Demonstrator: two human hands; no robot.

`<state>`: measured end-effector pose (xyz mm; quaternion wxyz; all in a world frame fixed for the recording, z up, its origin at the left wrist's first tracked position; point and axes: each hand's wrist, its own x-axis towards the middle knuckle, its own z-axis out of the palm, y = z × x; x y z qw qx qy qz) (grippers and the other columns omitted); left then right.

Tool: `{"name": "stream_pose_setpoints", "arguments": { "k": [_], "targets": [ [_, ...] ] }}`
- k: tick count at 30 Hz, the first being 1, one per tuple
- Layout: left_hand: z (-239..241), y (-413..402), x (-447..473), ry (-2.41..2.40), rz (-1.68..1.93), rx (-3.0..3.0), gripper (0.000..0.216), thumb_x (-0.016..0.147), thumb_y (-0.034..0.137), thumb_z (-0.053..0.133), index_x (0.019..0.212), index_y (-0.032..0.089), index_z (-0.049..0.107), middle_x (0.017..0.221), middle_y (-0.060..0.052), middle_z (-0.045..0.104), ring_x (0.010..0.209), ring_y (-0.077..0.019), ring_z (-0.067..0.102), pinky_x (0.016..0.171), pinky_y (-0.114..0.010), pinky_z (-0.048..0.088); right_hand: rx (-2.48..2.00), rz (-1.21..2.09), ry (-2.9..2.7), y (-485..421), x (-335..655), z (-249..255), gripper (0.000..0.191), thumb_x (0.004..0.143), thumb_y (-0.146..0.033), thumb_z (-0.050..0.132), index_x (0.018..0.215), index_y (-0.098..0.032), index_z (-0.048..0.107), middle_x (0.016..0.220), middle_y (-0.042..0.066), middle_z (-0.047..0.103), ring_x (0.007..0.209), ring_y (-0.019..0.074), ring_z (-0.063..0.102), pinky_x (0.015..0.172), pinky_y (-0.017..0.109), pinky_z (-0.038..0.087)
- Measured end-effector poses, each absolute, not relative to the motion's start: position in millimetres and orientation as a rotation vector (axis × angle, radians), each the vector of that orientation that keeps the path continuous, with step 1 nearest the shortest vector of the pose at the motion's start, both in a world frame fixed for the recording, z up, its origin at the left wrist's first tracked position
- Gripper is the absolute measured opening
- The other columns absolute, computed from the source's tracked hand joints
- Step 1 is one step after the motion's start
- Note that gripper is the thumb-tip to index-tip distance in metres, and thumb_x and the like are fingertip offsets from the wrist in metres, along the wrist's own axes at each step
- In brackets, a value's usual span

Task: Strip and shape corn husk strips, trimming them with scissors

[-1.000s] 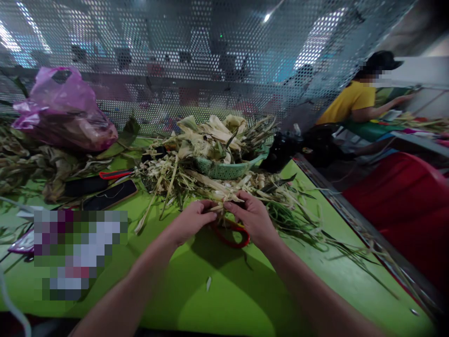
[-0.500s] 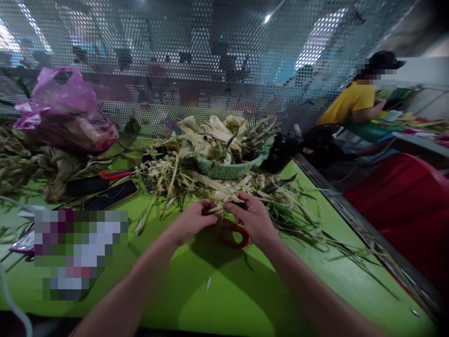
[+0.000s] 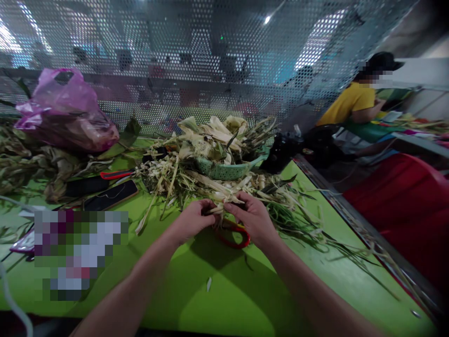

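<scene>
Between my two hands is a pale strip of dried corn husk [image 3: 220, 208]. My left hand [image 3: 198, 216] pinches its left part between thumb and fingers. The thumb and fingers of my right hand [image 3: 249, 214] close on the right part, and some pale tips poke out above them. Red-handled scissors [image 3: 236, 241] lie on the table just below the hands, their blades hidden. Right behind the hands spreads a heap of dry husk strips [image 3: 175, 182]. A green plastic basket [image 3: 224, 171] stands in that heap, piled with husks [image 3: 210, 140].
On the left are a pink plastic bag [image 3: 66, 112], two dark phones [image 3: 111, 195] and a red cutter knife [image 3: 115, 175]. Green strips [image 3: 284, 215] lie to the right. A perforated metal screen [image 3: 196, 61] rises behind the green table [image 3: 224, 304]. A person in yellow [image 3: 351, 100] sits beyond a red chair [image 3: 403, 201].
</scene>
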<state>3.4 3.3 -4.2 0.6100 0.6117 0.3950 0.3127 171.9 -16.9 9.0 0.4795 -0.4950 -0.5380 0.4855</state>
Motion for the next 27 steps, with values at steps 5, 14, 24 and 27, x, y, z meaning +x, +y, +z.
{"name": "stream_pose_setpoints", "arguments": {
  "k": [5,14,24,27],
  "targets": [
    [-1.3,3.6,0.4,0.93,0.735,1.365,0.01,0.066,0.014,0.057,0.076,0.015,0.058,0.073,0.0,0.06,0.07,-0.0132,0.054,0.07,-0.026,0.041,-1.227,1.249,-1.348,-20.0,171.0,11.4,0.024,0.071,-0.036,0.07,0.074,-0.02,0.052,0.062,-0.005,0.05,0.051,0.0092,0.043,0.047,0.022,0.035],
    [0.6,6.4,-9.6,0.93,0.817,1.313,0.022,0.065,0.01,0.055,0.086,0.017,0.058,0.081,0.0,0.06,0.075,-0.0131,0.055,0.072,-0.025,0.043,-1.193,1.416,-1.288,-17.2,171.7,7.3,0.025,0.071,-0.035,0.072,0.08,-0.018,0.057,0.065,-0.003,0.059,0.051,0.0099,0.049,0.047,0.021,0.039],
    [13.2,0.3,-10.7,0.877,0.899,1.372,0.027,0.075,0.028,0.06,0.099,0.018,0.064,0.096,-0.005,0.064,0.088,-0.0178,0.057,0.078,-0.028,0.043,-1.184,1.527,-1.263,-18.0,171.2,4.5,0.029,0.069,-0.038,0.073,0.086,-0.02,0.058,0.072,-0.001,0.063,0.063,0.0151,0.06,0.058,0.027,0.049],
    [7.9,1.8,-8.8,0.912,0.917,1.423,0.027,0.075,0.032,0.063,0.098,0.018,0.064,0.092,-0.005,0.064,0.084,-0.0171,0.056,0.075,-0.027,0.043,-1.262,1.388,-1.403,-16.9,172.6,-0.1,0.024,0.071,-0.037,0.071,0.077,-0.019,0.057,0.065,-0.003,0.06,0.058,0.0131,0.056,0.052,0.024,0.044]
  ]
}}
